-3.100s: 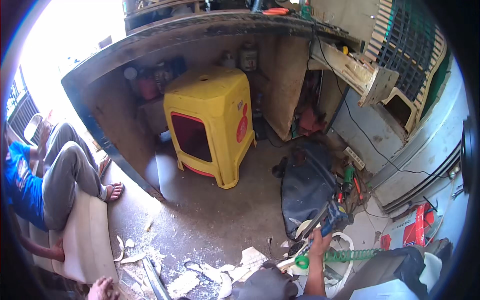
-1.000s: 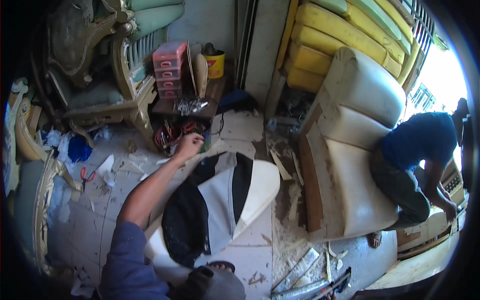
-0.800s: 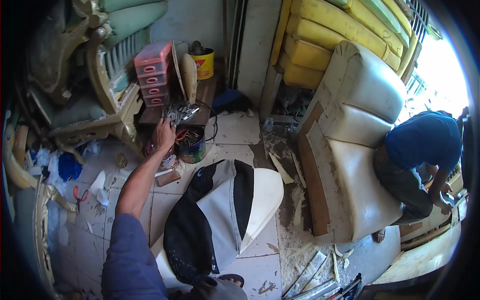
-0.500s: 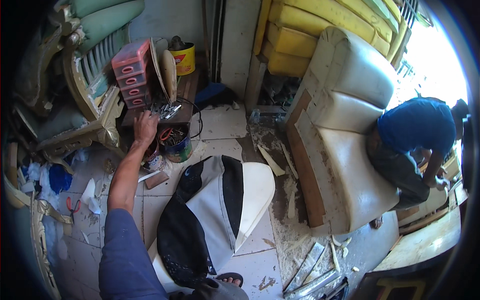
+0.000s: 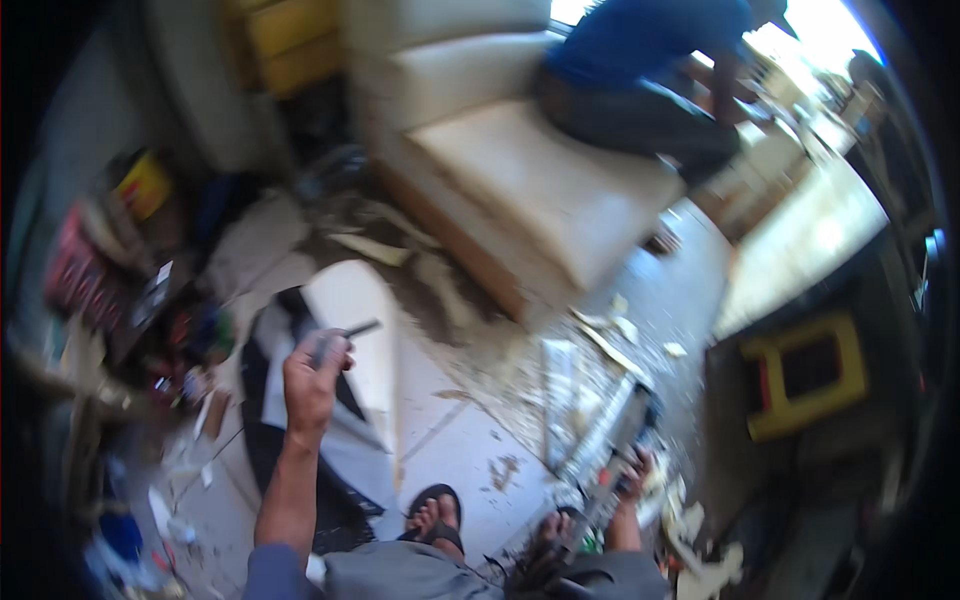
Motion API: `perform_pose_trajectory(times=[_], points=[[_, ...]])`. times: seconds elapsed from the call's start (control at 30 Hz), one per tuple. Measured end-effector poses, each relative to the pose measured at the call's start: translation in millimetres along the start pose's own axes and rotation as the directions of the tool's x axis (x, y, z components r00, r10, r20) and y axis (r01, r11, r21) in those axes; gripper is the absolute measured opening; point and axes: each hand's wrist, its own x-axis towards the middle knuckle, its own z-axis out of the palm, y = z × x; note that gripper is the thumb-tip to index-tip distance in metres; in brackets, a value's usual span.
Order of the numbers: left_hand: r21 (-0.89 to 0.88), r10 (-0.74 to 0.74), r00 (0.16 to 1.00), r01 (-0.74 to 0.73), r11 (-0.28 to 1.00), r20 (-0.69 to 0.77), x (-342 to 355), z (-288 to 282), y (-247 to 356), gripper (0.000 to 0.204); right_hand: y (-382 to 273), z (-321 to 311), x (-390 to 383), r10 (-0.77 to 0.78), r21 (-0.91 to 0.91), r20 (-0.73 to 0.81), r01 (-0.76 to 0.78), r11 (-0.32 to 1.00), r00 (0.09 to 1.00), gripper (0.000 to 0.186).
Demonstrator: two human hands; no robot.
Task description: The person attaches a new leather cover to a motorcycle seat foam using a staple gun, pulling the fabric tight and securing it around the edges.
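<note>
My left hand [image 5: 312, 388] is raised over a rounded white panel [image 5: 357, 300], closed round a slim dark grey strip [image 5: 358, 328] that juts out to the right. Its exact kind is not clear. Black and grey cover fabric [image 5: 268, 440] lies over the panel's left part. Low on the right, my right hand [image 5: 632, 476] is beside my foot, close to metal bars [image 5: 603, 432] and a jumble of small things. Motion smears its fingers, so whether it grips anything cannot be told.
A cream upholstered seat [image 5: 540, 180] stands ahead, with a person in a blue shirt [image 5: 650, 45] bent over on it. A yellow frame [image 5: 805, 378] is at right. Red drawers [image 5: 85, 265] stand at left. Foam scraps [image 5: 690, 535] litter the floor.
My left hand has left the low table by the drawers and now holds the strip above the panel. The view has swung right, and my right hand has come into sight.
</note>
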Motion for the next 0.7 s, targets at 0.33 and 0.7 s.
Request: perform_pose_trajectory(times=[0.33,0.7], points=[[0.034,0.201,0.158,-0.858,0.513,0.967,-59.4,291.0,88.9,0.011,25.4,39.6,11.9,0.197,0.133,0.186,-0.223,0.966,0.963,0.031],[0.220,-0.126,0.181,-0.836,0.503,0.975,-110.1,351.9,76.0,0.010,11.7,12.4,-0.8,0.288,0.120,0.210,-0.317,0.941,0.934,0.029]])
